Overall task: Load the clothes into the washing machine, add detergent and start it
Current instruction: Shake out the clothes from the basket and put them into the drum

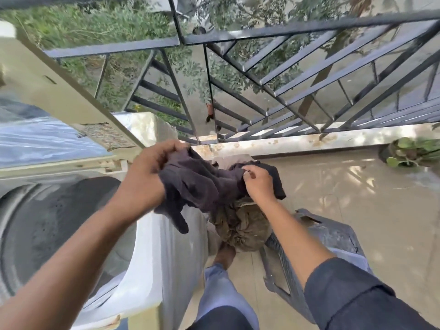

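– Dark cloth (200, 184), where's it at?
– You're gripping it with both hands, left hand (152, 172) and right hand (258, 181) fingers curled tight, just past the washing machine (147, 258) right edge, above the basket (333, 236).

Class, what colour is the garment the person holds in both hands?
Dark charcoal grey, plain; the garment shows best in the head view.

the washer drum (54, 225) runs off the left edge and its inside is too dark to make out. the sticker (108, 136) on the raised lid (47, 91) is too blurry to read. the left hand's fingers (171, 148) are buried in the dark cloth (197, 184), which hides most of the brown bundle (240, 225). the grey basket (333, 234) sits half behind the right forearm.
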### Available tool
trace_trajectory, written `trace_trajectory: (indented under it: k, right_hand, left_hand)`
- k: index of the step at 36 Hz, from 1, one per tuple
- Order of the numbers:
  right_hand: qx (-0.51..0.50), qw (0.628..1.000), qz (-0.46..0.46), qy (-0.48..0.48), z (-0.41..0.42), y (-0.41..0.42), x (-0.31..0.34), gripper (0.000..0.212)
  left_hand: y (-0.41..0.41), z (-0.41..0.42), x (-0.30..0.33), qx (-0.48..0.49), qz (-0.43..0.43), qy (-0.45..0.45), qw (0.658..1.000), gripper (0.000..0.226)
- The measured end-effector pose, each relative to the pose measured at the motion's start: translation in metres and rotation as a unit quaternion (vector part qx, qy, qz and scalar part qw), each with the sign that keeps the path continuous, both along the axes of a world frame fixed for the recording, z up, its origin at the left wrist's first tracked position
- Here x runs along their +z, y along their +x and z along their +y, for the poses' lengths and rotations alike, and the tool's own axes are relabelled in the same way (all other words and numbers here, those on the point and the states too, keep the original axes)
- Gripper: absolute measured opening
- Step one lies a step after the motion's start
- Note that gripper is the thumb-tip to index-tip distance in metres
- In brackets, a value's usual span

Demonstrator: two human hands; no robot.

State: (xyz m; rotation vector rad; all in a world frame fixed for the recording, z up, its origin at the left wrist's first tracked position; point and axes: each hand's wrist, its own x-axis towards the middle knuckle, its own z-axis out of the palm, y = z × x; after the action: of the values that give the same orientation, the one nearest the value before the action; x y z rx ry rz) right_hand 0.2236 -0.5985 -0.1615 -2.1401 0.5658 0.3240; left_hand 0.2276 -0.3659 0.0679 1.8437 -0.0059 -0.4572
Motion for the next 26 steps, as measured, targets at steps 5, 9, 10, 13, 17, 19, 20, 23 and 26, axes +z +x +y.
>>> trace_trajectory:
  k: [5,9,10,13,17,19,20,23,26]
  right_hand:
    - [-0.058,0.986,-0.076,0.137,0.009,-0.015,0.069,0.025]
    - [-0.05,0.95,-0.147,0.27,0.018,-0.036,0.133,0.023]
    - [-0.045,0.939,-0.16,0.3,0.021,-0.041,0.149,0.023]
    - [-0.01,0.911,-0.176,0.373,0.028,-0.056,0.186,0.023]
    - [0.055,0.891,-0.168,0.417,0.028,-0.065,0.208,0.02]
    - [0.053,0.886,-0.174,0.428,0.022,-0.066,0.211,0.017]
    - [0.034,0.884,-0.181,0.429,0.018,-0.066,0.211,0.019]
    - [-0.081,0.898,-0.201,0.383,0.007,-0.06,0.192,0.025]
    - [-0.188,0.95,-0.145,0.202,-0.005,-0.056,0.143,0.026]
  left_hand:
    - [-0.012,-0.013,-0.031,-0.028,0.0,0.106,0.994,0.033]
    - [-0.015,-0.023,-0.048,-0.052,-0.008,0.118,0.992,0.066]
    - [-0.014,-0.023,-0.053,-0.07,-0.031,0.132,0.988,0.079]
    - [-0.013,-0.023,-0.056,-0.133,-0.094,0.145,0.976,0.102]
    - [-0.012,-0.027,-0.048,-0.171,-0.128,0.106,0.971,0.075]
    - [-0.012,-0.024,-0.043,-0.15,-0.104,0.088,0.979,0.055]
    - [-0.013,-0.021,-0.043,-0.136,-0.087,0.079,0.984,0.048]
    - [-0.017,-0.017,-0.032,-0.095,-0.059,0.044,0.993,0.034]
    - [-0.021,-0.013,-0.014,-0.04,-0.031,0.01,0.999,0.021]
